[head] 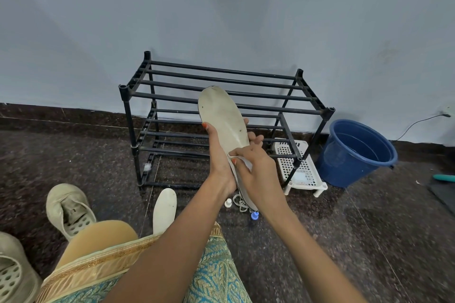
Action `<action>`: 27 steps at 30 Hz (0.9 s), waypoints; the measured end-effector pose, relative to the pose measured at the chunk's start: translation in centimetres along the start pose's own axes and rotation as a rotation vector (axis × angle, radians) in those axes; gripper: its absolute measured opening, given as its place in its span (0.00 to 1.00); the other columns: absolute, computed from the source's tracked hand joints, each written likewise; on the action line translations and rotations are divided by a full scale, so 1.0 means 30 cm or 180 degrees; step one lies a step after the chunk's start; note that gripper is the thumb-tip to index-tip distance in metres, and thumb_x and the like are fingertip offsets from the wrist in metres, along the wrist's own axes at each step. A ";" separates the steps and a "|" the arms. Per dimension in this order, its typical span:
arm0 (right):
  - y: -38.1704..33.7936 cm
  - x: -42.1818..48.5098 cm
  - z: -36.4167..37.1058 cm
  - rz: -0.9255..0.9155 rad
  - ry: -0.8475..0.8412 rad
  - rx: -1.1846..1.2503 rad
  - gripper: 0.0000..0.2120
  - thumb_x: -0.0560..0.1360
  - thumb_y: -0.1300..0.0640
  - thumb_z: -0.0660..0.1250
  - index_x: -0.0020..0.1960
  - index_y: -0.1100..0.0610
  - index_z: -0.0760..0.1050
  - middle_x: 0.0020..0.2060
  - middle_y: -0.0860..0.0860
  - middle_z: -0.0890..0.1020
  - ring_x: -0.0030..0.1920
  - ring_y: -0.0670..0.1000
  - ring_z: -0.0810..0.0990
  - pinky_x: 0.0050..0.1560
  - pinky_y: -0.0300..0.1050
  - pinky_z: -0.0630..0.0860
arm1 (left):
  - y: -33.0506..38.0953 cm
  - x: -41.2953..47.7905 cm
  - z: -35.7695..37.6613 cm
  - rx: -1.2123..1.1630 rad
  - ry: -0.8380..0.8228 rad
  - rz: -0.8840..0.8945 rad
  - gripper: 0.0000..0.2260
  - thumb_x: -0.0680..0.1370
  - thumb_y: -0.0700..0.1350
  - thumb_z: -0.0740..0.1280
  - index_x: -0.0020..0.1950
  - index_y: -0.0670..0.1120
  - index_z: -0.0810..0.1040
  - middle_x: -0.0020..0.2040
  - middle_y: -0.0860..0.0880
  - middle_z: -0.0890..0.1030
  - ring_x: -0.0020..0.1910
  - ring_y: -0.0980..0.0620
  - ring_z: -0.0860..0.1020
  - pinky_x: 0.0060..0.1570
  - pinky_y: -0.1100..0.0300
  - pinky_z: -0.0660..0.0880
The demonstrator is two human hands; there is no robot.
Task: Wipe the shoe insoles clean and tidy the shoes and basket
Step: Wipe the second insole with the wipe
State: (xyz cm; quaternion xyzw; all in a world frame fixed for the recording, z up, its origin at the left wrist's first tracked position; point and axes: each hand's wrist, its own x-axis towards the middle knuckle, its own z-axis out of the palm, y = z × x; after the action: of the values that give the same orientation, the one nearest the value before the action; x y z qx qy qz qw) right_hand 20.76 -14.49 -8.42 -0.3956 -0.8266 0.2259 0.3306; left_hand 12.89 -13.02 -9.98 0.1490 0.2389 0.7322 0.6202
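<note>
My left hand (219, 155) grips a worn off-white insole (222, 115) from the left and holds it upright in front of the rack. My right hand (256, 170) pinches a small white wipe (242, 160) and presses it against the insole's lower part. A second insole (164, 211) lies flat on the floor below. One beige shoe (69, 209) sits on the floor at the left, its perforated inner bottom showing. Another beige shoe (12, 270) is at the bottom left corner. A white plastic basket (299, 167) stands upside down by the rack's right leg.
A black two-tier shoe rack (221, 81) stands against the blue wall. A blue bucket (357, 152) sits at the right. White laces (240, 202), a small white cap (228, 202) and a blue cap (254, 216) lie on the dark speckled floor. My knee (98, 233) is bottom left.
</note>
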 end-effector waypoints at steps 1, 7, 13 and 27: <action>-0.003 -0.002 -0.002 0.0033 -0.0009 0.0064 0.09 0.74 0.67 0.63 0.50 0.62 0.79 0.49 0.57 0.78 0.49 0.49 0.73 0.46 0.24 0.63 | 0.001 -0.003 0.005 -0.0110 -0.0031 -0.0037 0.37 0.73 0.73 0.44 0.52 0.43 0.76 0.34 0.45 0.74 0.38 0.48 0.78 0.50 0.56 0.75; -0.016 -0.011 -0.024 0.0182 -0.0032 0.0448 0.08 0.73 0.68 0.64 0.48 0.61 0.80 0.45 0.52 0.78 0.47 0.44 0.73 0.45 0.20 0.64 | 0.004 -0.005 0.012 -0.0352 -0.0217 -0.0146 0.38 0.71 0.74 0.47 0.54 0.42 0.74 0.32 0.45 0.71 0.31 0.49 0.74 0.50 0.55 0.70; -0.020 0.017 -0.019 0.0075 0.0176 0.0312 0.08 0.72 0.69 0.65 0.48 0.62 0.80 0.46 0.57 0.79 0.47 0.45 0.71 0.47 0.20 0.62 | -0.005 0.000 -0.007 0.0199 -0.0141 -0.0195 0.41 0.71 0.74 0.42 0.58 0.45 0.78 0.38 0.45 0.81 0.38 0.47 0.80 0.49 0.53 0.75; -0.016 -0.017 -0.015 0.0500 0.0017 0.0772 0.07 0.72 0.69 0.65 0.45 0.60 0.80 0.42 0.49 0.78 0.43 0.39 0.74 0.45 0.22 0.67 | 0.007 -0.005 0.010 -0.0316 -0.0234 -0.0261 0.40 0.71 0.75 0.45 0.55 0.42 0.76 0.33 0.45 0.73 0.32 0.48 0.76 0.60 0.49 0.71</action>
State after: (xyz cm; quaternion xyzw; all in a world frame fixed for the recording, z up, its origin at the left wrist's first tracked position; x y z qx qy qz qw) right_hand 21.08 -15.15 -7.99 -0.4168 -0.7588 0.3482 0.3594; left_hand 12.89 -13.13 -9.62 0.1350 0.1851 0.7111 0.6647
